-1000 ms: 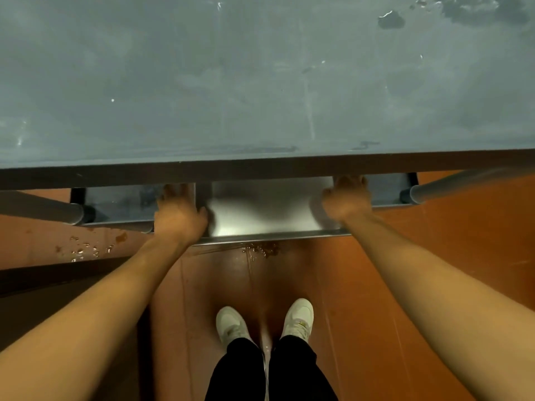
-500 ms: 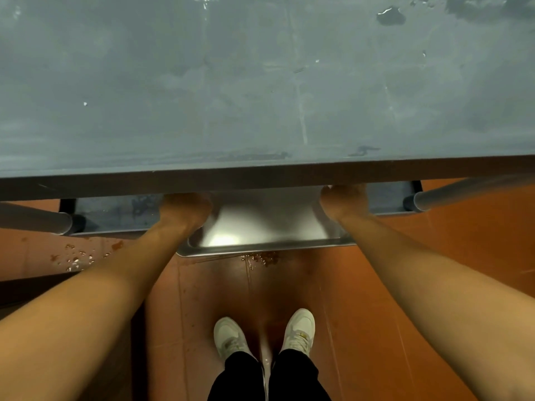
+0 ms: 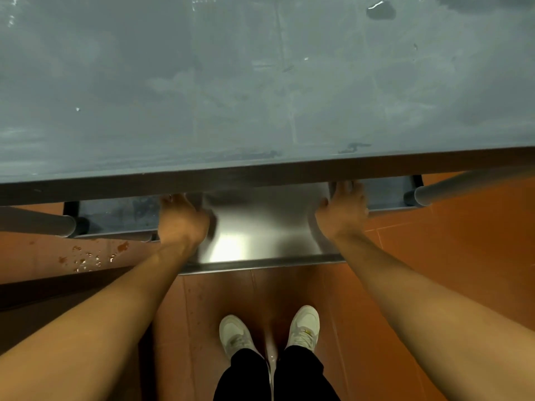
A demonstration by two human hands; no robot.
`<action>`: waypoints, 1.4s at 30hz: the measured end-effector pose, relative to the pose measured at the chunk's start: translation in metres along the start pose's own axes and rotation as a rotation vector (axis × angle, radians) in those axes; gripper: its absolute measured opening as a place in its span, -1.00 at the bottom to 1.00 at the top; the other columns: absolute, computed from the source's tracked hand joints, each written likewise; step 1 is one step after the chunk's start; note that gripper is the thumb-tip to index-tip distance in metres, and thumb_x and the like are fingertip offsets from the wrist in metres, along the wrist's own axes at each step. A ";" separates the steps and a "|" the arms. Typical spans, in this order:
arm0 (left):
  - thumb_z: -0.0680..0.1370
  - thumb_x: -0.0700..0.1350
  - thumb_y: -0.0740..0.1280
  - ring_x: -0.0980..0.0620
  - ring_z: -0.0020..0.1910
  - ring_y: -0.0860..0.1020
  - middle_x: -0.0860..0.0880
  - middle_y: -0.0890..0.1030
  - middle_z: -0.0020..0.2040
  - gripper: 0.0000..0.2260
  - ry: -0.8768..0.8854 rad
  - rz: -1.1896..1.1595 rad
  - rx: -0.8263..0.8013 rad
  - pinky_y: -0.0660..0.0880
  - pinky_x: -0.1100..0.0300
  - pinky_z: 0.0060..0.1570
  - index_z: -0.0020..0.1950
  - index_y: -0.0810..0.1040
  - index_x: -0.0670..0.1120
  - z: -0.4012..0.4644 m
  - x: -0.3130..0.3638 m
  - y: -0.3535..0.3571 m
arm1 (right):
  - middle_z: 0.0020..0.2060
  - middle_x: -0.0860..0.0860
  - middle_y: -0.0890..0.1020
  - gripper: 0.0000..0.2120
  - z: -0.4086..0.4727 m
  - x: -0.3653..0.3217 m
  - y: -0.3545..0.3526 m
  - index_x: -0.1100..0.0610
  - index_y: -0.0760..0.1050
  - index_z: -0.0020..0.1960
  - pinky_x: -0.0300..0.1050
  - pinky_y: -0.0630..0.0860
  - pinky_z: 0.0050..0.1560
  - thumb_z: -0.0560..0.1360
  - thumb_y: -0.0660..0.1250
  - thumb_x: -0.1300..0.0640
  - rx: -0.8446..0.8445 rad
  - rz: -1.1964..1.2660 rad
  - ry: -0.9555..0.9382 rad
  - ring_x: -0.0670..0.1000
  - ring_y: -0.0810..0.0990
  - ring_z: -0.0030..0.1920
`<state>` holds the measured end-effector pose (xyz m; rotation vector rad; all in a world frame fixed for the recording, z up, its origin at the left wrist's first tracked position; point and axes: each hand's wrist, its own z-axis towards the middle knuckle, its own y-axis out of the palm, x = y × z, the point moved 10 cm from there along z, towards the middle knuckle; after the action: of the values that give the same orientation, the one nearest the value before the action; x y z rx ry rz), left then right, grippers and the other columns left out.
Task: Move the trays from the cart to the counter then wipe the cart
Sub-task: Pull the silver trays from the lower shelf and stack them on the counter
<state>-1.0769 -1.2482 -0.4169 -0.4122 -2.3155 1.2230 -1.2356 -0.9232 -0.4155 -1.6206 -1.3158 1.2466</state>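
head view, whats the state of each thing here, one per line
tray: partly out from under the top shelf, held at both sides
left hand: gripping the tray's left edge
right hand: on the tray's right edge, fingers spread
top shelf: wet, smeared, bare
floor: splashed
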 end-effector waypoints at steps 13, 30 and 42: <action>0.59 -0.11 0.40 -0.37 0.38 0.44 -0.27 0.27 0.49 -0.25 0.019 -0.049 0.038 0.53 -0.28 0.24 0.65 0.03 -0.07 -0.028 -0.026 0.007 | 0.50 0.22 0.27 -0.28 -0.041 0.012 -0.003 -0.01 0.07 0.62 0.24 0.45 0.35 0.57 0.35 0.10 0.031 0.075 -0.047 0.31 0.39 0.39; 0.60 -0.38 0.29 -0.22 -0.08 0.67 -0.19 0.70 0.03 -0.75 -0.263 -0.623 -0.155 0.64 -0.02 -0.22 0.12 0.60 -0.06 -0.023 -0.086 0.004 | 0.06 0.01 0.73 -0.69 -0.043 0.082 0.004 0.00 0.62 0.24 0.13 0.66 0.07 0.55 0.43 0.27 -0.329 0.864 0.362 0.12 0.71 0.06; 0.70 0.24 0.12 0.00 -0.17 0.75 0.01 0.77 -0.17 -0.57 -0.304 -1.069 -0.390 0.54 0.04 -0.11 0.11 0.65 -0.01 -0.044 -0.053 0.022 | 0.11 0.07 0.74 -0.72 -0.044 0.069 0.026 0.00 0.60 0.31 0.18 0.61 0.22 0.65 0.32 -0.04 -0.445 1.169 0.396 0.22 0.71 0.15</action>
<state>-1.0076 -1.2305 -0.4286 0.8626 -2.4089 0.3101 -1.1838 -0.8606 -0.4437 -2.9671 -0.3113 1.1141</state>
